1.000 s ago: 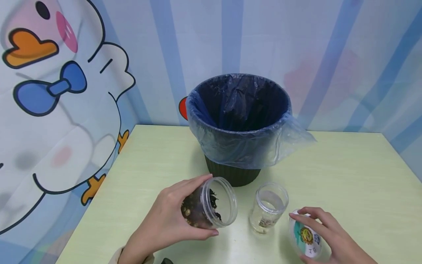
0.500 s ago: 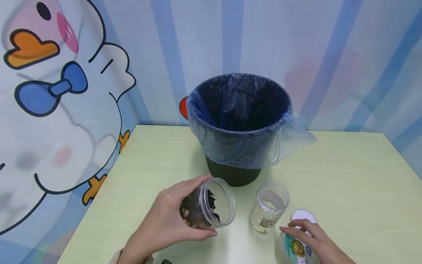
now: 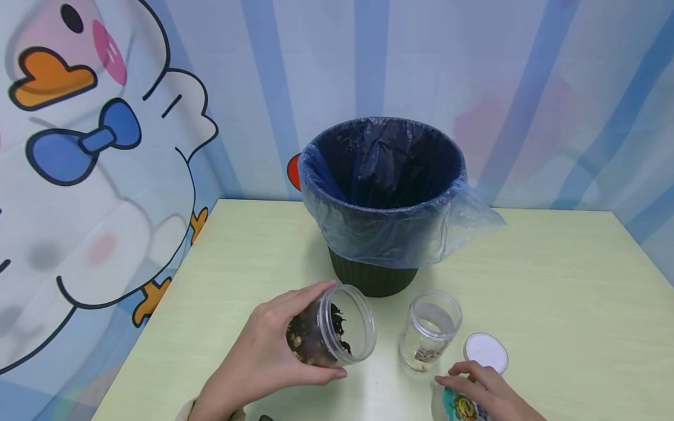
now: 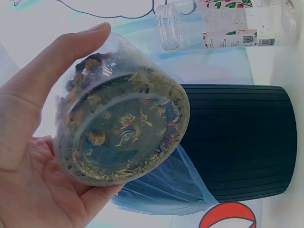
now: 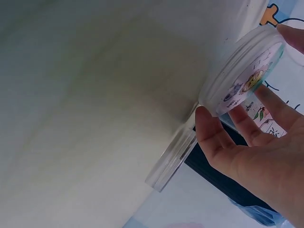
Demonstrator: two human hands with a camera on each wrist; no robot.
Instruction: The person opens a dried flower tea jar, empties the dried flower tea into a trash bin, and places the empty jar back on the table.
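My left hand [image 3: 274,345] grips a clear plastic jar [image 3: 316,333], tilted on its side with its open mouth to the right. Dark dried pieces and small pale bits lie in it; its base [image 4: 128,128] faces the left wrist camera. At lower right, my right hand [image 3: 489,394] holds a round plastic lid [image 5: 242,76] with a sunflower-like sticker by its edge, fingers and thumb spread about it. Between the hands an open clear jar [image 3: 427,345] with a printed label stands upright. A flat round white lid [image 3: 485,352] lies on the table just beyond my right fingers.
Behind the jars stands a dark ribbed bin [image 3: 375,279] lined with a blue plastic bag [image 3: 368,237] folded over its rim. The pale table [image 3: 568,292] ends at a printed cloth backdrop [image 3: 421,58]. A small dark object [image 3: 265,418] shows at the bottom edge.
My right hand has moved left and nearer to me with the stickered lid, bringing the white lid on the table into view. The left hand and its jar have barely shifted.
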